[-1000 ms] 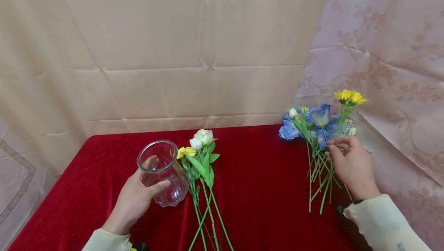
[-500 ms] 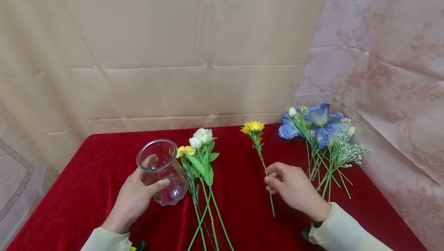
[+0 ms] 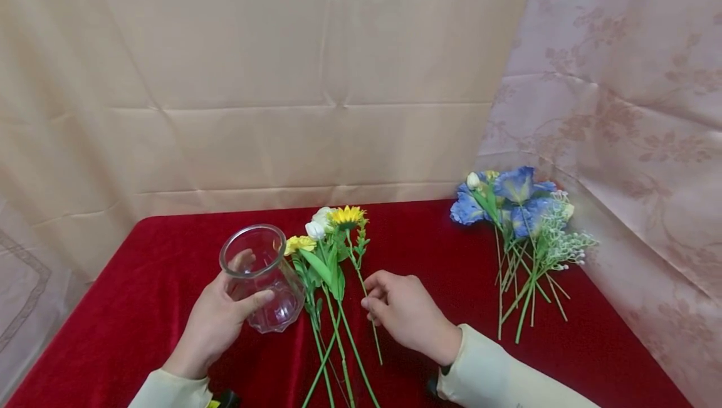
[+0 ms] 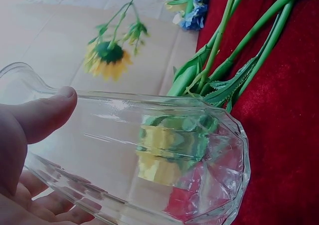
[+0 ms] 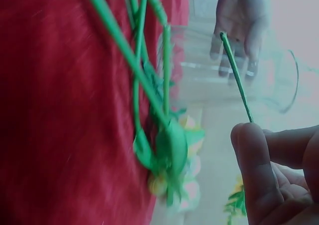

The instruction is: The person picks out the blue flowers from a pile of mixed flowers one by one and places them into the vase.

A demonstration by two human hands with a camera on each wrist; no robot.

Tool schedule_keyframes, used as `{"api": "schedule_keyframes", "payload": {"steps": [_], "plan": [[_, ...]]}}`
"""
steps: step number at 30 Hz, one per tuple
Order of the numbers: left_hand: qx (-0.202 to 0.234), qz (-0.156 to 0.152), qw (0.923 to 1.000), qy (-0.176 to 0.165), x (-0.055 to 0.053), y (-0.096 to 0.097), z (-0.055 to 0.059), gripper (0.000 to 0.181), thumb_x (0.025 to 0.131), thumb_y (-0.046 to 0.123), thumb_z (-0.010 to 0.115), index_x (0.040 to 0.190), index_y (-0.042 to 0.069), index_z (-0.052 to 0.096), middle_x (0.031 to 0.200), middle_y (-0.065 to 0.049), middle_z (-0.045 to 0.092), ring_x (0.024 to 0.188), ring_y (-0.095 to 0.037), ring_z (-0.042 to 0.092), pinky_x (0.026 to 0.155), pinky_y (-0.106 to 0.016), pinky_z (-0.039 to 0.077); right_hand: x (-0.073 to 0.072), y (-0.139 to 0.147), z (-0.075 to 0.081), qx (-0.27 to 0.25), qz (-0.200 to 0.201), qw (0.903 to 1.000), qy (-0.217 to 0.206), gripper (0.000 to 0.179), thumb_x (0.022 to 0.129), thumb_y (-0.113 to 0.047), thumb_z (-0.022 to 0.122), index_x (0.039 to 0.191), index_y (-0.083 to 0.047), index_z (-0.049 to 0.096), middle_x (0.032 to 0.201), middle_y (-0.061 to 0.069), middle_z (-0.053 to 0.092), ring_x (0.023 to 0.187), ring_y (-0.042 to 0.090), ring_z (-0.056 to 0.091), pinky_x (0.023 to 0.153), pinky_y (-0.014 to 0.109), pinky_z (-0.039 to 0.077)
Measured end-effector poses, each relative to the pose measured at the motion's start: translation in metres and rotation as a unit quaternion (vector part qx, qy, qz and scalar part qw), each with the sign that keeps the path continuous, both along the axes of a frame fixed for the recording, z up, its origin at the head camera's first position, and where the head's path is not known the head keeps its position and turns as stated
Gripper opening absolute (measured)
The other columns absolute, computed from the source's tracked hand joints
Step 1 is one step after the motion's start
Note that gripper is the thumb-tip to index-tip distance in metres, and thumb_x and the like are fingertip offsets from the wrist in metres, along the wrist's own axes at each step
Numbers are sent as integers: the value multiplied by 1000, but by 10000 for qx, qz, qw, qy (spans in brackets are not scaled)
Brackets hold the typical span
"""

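My left hand point(image 3: 217, 320) grips a clear glass vase point(image 3: 276, 298) around its side, thumb in front, with the mouth tilted up. In the left wrist view the faceted base of the vase point(image 4: 229, 170) points right. Between thumb and fingertips my right hand point(image 3: 408, 314) pinches the thin green stem of a yellow sunflower point(image 3: 346, 215). The stem's lower end point(image 5: 234, 70) sticks out past the fingers in the right wrist view. Just right of the vase lie white flowers point(image 3: 316, 230) and a yellow flower point(image 3: 300, 244), their long stems crossing. The sunflower head overlaps the white blooms in the head view.
At the table's far right lies a pile of blue flowers point(image 3: 516, 185) with a white bud and a sprig of small whitish blossoms point(image 3: 564, 248). A red velvet cloth point(image 3: 440, 251) covers the table. A beige curtain point(image 3: 237, 82) hangs behind it.
My right hand has picked the sunflower from the right pile and carried it left to beside the white flowers. The left hand and vase have hardly moved.
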State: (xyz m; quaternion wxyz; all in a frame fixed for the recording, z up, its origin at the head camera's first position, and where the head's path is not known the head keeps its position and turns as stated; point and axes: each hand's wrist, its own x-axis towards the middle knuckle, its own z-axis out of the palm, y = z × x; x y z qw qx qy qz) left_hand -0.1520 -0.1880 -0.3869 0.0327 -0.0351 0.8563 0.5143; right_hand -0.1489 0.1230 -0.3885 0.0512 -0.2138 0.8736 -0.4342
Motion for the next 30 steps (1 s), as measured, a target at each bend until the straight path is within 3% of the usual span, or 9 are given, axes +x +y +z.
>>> {"api": "schedule_keyframes", "payload": {"steps": [5,10,16,20,26,30], "plan": [[1,-39,10000,15,0,1,0,87,85,34,80,156,17,33,153,-11,41,133,-36,45,100,-57,43,-2,-25,-5,46,70,9999,72,16,94,-7,69,108,-2,65,76,-10,66,60,1,60,55,23,51],[-57,-20,10000,-19,0,1,0,87,85,36,80,156,18,33,151,-11,43,133,-35,46,100,-57,43,-4,-44,-15,580,245,9971,434,19,93,-10,71,110,-2,66,75,-13,64,60,-4,57,54,19,48],[-75,25,10000,4,1,0,-1,87,84,37,81,155,18,34,150,-11,44,133,-35,47,100,-57,42,-6,-55,-23,1534,1070,9804,618,22,96,-17,68,115,-7,71,98,-8,70,85,-2,61,76,19,49],[-23,19,10000,-11,2,-1,-2,88,84,36,81,155,17,34,151,-12,43,133,-34,46,101,-56,41,-3,-51,-24,1818,1417,9687,918,26,97,-15,66,121,-9,70,113,-6,69,104,4,61,89,22,48],[-11,-23,10000,37,2,-1,-2,88,84,35,81,155,16,33,152,-12,42,134,-34,45,102,-55,41,-3,-24,-15,1794,1178,9690,1224,24,95,-11,68,118,-6,70,110,-2,69,100,8,63,87,27,51],[-25,-21,10000,57,1,0,-1,87,85,35,81,156,17,33,151,-12,43,133,-34,46,101,-55,42,-4,9,-6,1799,518,9723,1399,17,93,-11,69,110,-6,72,101,0,70,92,13,66,81,35,54]]}}
